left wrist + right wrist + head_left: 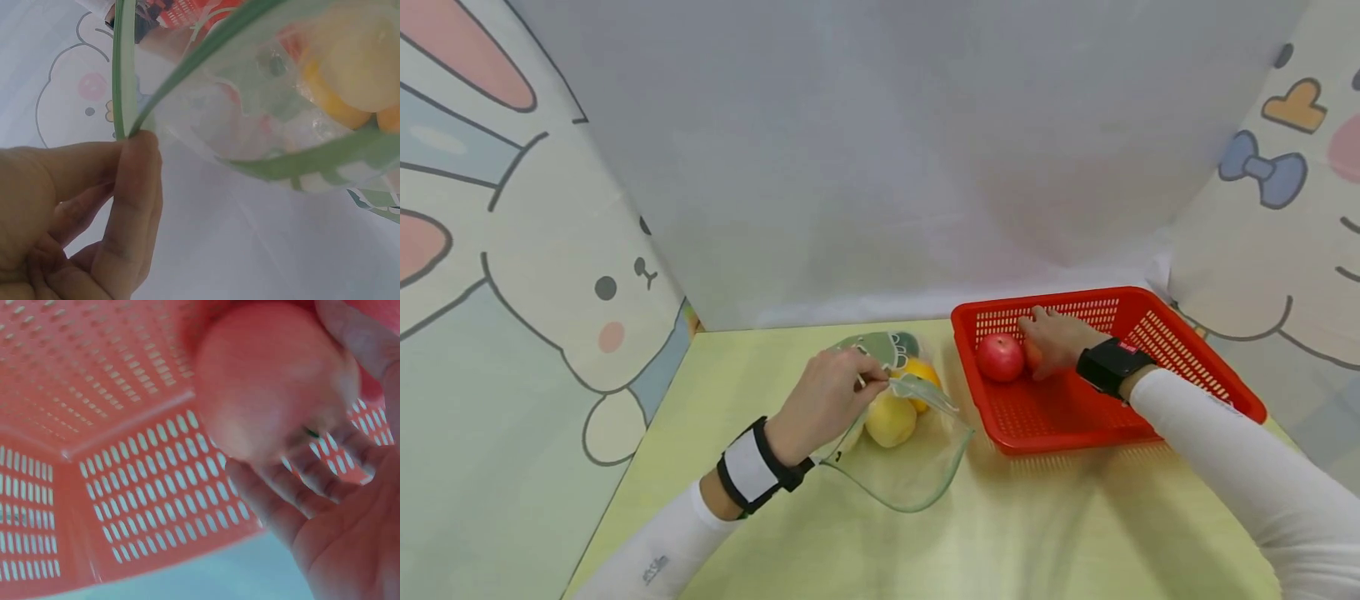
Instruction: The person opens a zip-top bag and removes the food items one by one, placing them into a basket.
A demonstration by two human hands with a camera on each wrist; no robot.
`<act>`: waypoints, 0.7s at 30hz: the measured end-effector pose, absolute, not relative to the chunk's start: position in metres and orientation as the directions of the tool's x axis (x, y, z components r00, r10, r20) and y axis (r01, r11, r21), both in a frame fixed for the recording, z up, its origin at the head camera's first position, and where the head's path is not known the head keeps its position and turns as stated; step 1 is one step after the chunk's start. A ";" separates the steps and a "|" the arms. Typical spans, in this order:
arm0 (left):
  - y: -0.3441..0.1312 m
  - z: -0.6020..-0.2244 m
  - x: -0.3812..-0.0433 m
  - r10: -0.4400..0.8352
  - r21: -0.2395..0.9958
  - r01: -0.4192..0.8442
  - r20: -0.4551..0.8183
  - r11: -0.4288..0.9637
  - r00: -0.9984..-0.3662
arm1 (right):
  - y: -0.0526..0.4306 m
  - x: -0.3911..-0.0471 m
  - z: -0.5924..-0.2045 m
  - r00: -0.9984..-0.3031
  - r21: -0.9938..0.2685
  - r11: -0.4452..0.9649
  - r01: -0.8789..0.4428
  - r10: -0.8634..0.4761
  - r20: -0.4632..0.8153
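Head view: we judge the step in hand to be taking fruit from the red basket [1075,443] while the clear bag [904,507] is held open beside it on the counter [760,546]. The left grip [829,398] pinches the bag's green-edged rim between thumb and fingers. The right grip [1058,340] reaches into the basket, its fingers and thumb curved round a pinkish-orange fruit [269,387] next to a red fruit [1000,358]. A yellow fruit [891,419] and an orange one [925,373] lie in the bag.

As we see it, the next move calls for a secure hold, a lift clear of the basket wall, and the bag's mouth kept wide.

The right hand covers most of its fruit from above, and blur in the right wrist view leaves us unsure of its kind and of how firmly it is held. The bag's printed patch masks part of its contents, and its mouth runs out of the left wrist view.
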State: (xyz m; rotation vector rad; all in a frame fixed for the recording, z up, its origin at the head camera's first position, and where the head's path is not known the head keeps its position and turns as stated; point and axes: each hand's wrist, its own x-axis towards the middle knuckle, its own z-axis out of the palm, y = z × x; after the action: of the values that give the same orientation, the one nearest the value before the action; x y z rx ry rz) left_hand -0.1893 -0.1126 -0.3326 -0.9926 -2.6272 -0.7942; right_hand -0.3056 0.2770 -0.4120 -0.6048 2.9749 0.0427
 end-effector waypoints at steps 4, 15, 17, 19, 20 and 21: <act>-0.116 -0.331 -0.190 0.532 0.409 0.656 0.385 0.634 -0.754 | 0.272 -0.295 -0.396 -0.917 0.034 0.919 -0.393 -0.388 -0.093; -0.122 -0.329 -0.191 0.534 0.422 0.675 0.414 0.606 -0.737 | 0.214 -0.228 -0.342 -0.801 0.040 0.836 -0.548 -0.538 0.263; -0.123 -0.329 -0.190 0.524 0.426 0.673 0.424 0.605 -0.739 | 0.194 -0.212 -0.337 -0.725 0.073 0.788 -0.611 -0.594 0.349; -0.125 -0.328 -0.190 0.512 0.431 0.669 0.433 0.605 -0.742 | 0.177 -0.197 -0.333 -0.638 0.125 0.735 -0.667 -0.649 0.413; -0.125 -0.328 -0.189 0.508 0.433 0.668 0.437 0.605 -0.743 | 0.169 -0.190 -0.333 -0.594 0.148 0.707 -0.691 -0.673 0.441; -0.125 -0.328 -0.189 0.504 0.436 0.668 0.441 0.603 -0.742 | 0.161 -0.184 -0.333 -0.550 0.167 0.678 -0.715 -0.694 0.465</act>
State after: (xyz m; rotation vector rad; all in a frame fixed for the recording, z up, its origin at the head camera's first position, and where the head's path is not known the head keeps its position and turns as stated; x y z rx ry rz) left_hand -0.1892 -0.1253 -0.3278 -0.9587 -2.5584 -0.8625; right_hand -0.1835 0.1612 -0.3325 -1.5138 3.3271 -0.0792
